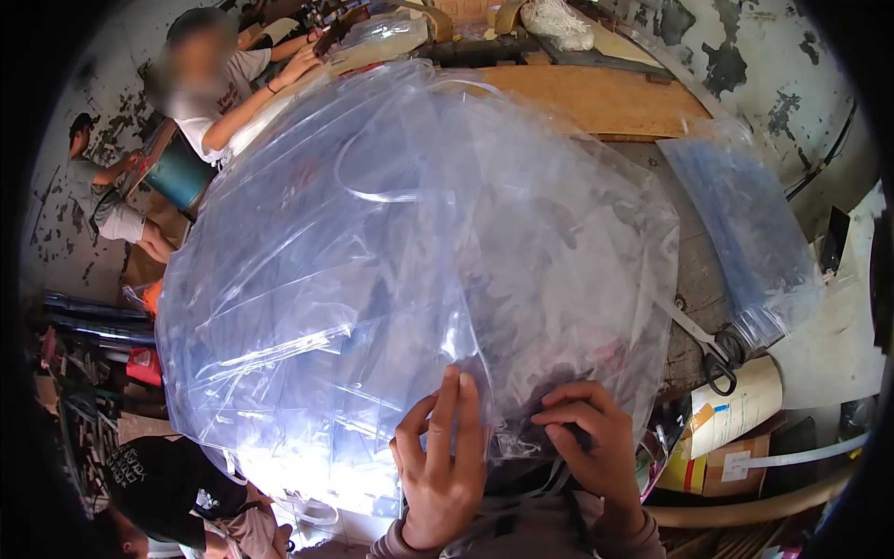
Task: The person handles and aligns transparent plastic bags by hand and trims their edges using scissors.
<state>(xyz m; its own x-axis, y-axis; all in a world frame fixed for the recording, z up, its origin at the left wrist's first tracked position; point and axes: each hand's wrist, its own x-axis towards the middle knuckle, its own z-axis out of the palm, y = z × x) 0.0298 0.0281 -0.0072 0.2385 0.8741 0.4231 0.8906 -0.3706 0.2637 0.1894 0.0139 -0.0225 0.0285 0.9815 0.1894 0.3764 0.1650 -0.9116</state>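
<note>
A large pile of clear, bluish plastic sheeting (307,233) spreads in front of me, wrinkled and shiny. My left hand (442,456) rests on its near part, two fingers stretched out flat along a seam or edge. To its right, my right hand (591,429) is over the near edge of the plastic, fingers bent and apart from the thumb; no held thing shows between them. A thin clear strip (382,196) loops across the top of the sheeting. Scissors (703,345) with black handles lie to the right, their blades pointing toward the plastic.
More folded plastic sheets (745,224) lie at the right. A pale roll (736,405) and a cardboard box (731,466) are below the scissors. A wooden board (596,98) lies at the back. People are at the left: one (223,84) across the table, another in a black cap (149,475).
</note>
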